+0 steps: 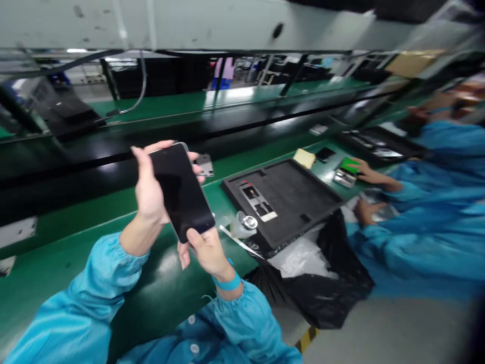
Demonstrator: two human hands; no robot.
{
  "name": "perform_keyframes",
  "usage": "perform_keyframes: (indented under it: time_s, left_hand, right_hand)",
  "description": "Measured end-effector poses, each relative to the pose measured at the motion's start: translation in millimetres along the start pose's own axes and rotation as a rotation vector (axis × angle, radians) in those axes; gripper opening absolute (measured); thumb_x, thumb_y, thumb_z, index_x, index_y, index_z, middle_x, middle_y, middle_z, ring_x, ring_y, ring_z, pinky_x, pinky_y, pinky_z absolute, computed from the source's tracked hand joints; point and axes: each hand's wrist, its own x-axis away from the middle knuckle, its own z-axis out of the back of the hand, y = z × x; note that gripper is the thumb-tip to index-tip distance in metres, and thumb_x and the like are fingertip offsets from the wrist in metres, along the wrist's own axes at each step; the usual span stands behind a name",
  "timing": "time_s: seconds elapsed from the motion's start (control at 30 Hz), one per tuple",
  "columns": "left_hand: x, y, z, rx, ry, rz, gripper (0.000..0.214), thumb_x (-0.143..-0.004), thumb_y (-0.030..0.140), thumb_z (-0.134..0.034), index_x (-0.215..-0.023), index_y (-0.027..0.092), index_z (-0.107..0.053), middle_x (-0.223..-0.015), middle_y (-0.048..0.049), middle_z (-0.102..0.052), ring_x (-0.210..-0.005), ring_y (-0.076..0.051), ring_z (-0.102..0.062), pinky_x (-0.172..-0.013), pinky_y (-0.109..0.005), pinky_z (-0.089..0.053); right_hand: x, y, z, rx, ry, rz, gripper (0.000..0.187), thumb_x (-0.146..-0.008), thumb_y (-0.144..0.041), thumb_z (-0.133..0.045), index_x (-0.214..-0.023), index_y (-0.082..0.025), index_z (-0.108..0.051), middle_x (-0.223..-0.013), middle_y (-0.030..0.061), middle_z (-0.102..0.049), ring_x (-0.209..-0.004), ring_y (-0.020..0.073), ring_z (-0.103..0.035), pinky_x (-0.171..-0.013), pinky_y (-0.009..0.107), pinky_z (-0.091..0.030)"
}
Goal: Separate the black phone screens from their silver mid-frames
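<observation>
I hold a black smartphone (182, 191) with a dark screen above the green workbench (113, 212). My left hand (149, 189) wraps round its upper left edge, fingers curled behind it. At the phone's lower end my right hand (206, 250) grips the bottom corner, thumb on the glass. A blue band sits on my right wrist. Both arms wear blue sleeves.
A black foam tray (299, 194) with a small part lies to the right, beside a small dispenser bottle (242, 225). A black bag (322, 288) with white wrapping hangs below. A co-worker in blue (428, 212) works at the right. A dark conveyor belt (113, 146) runs behind.
</observation>
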Motion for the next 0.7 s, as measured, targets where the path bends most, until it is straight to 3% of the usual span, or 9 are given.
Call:
perform_keyframes:
  time_s: [0.17, 0.33, 0.4, 0.5, 0.6, 0.7]
  left_hand:
    - [-25, -11, -15.5, -0.025, 0.056, -0.066, 0.056, -0.115, 0.061, -0.019, -0.103, 0.027, -0.063, -0.086, -0.0052, -0.08, -0.07, -0.022, -0.078, -0.066, -0.037, -0.068]
    - [-44, -23, -60.1, 0.005, 0.038, -0.088, 0.059, -0.115, 0.061, -0.016, -0.103, 0.027, -0.062, -0.087, -0.0038, -0.08, -0.073, -0.023, -0.075, -0.07, -0.038, -0.064]
    - [-60, -34, -78.5, 0.011, -0.017, -0.033, 0.059, -0.115, 0.061, -0.017, -0.11, 0.031, -0.067, -0.091, -0.0017, -0.081, -0.081, -0.023, -0.075, -0.077, -0.038, -0.063]
    - [-96, -60, -100.4, 0.08, -0.029, 0.042, 0.056, -0.115, 0.063, -0.018, -0.134, 0.038, -0.064, -0.087, 0.0, -0.08, -0.082, -0.022, -0.075, -0.081, -0.037, -0.062]
    - [-129, -92, -113.5, 0.139, 0.038, 0.156, 0.058, -0.114, 0.066, -0.02, -0.144, 0.032, -0.057, -0.079, -0.0028, -0.077, -0.07, -0.023, -0.075, -0.073, -0.037, -0.063]
    - [-138, -117, -120.9, 0.113, -0.01, 0.244, 0.059, -0.114, 0.065, -0.021, -0.142, 0.027, -0.056, -0.083, -0.0069, -0.078, -0.069, -0.023, -0.077, -0.072, -0.038, -0.065]
  right_hand:
    - [-21, -32, 11, -0.049, -0.077, -0.017, 0.072, -0.074, -0.088, -0.078, -0.066, -0.017, -0.068, -0.051, 0.0028, -0.066, -0.049, 0.0171, -0.067, -0.053, 0.028, -0.055]
    - [-29, -69, 35, 0.007, 0.007, 0.002, 0.067, -0.079, -0.081, -0.08, -0.06, -0.019, -0.062, -0.047, 0.0008, -0.064, -0.045, 0.0147, -0.065, -0.051, 0.025, -0.053]
    - [-25, -82, 57, 0.045, 0.058, 0.02, 0.066, -0.081, -0.081, -0.078, -0.063, -0.019, -0.063, -0.048, 0.0003, -0.064, -0.044, 0.0142, -0.065, -0.05, 0.024, -0.052]
    - [-5, -98, 109, 0.159, 0.194, 0.074, 0.061, -0.082, -0.076, -0.081, -0.074, -0.017, -0.068, -0.057, 0.0018, -0.071, -0.051, 0.015, -0.069, -0.054, 0.025, -0.055]
    - [22, -108, 167, 0.363, 0.46, 0.149, 0.058, -0.087, -0.073, -0.079, -0.073, -0.018, -0.068, -0.059, 0.0021, -0.072, -0.054, 0.0152, -0.069, -0.058, 0.026, -0.056]
    - [33, -107, 201, 0.45, 0.495, 0.165, 0.055, -0.097, -0.071, -0.071, -0.083, -0.017, -0.074, -0.064, 0.0025, -0.073, -0.059, 0.0162, -0.071, -0.061, 0.028, -0.057]
